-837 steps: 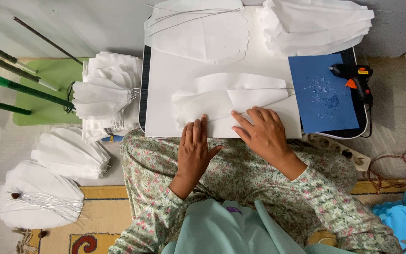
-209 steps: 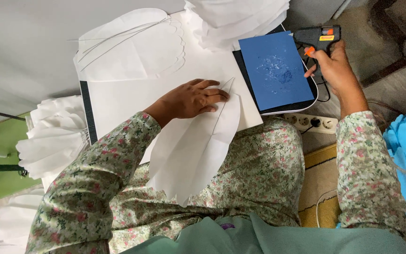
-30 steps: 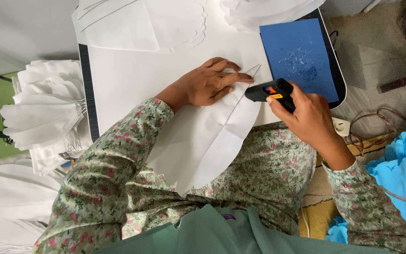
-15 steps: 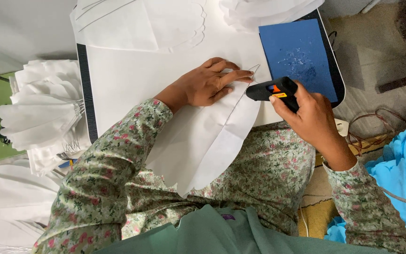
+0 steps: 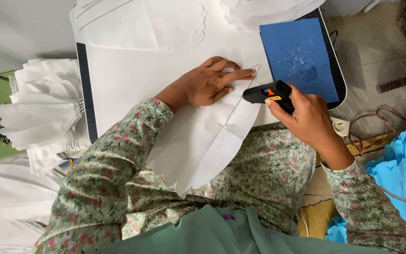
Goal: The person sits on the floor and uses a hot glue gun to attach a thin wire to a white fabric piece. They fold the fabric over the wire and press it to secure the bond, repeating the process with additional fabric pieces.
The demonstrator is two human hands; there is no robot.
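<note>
Midway through gluing, by the look of it: the left hand (image 5: 210, 84) lies flat, fingers spread, pressing a folded white paper piece (image 5: 207, 146) that hangs from the white surface (image 5: 128, 80) over the lap. The right hand (image 5: 308, 117) is closed around a black glue gun (image 5: 266, 92), nozzle just beside the paper's upper edge. Finished white paper fans (image 5: 43, 113) are stacked at left; flat pieces (image 5: 142, 23) above remain unassembled. A blue mat (image 5: 299, 56) carries glue drips.
</note>
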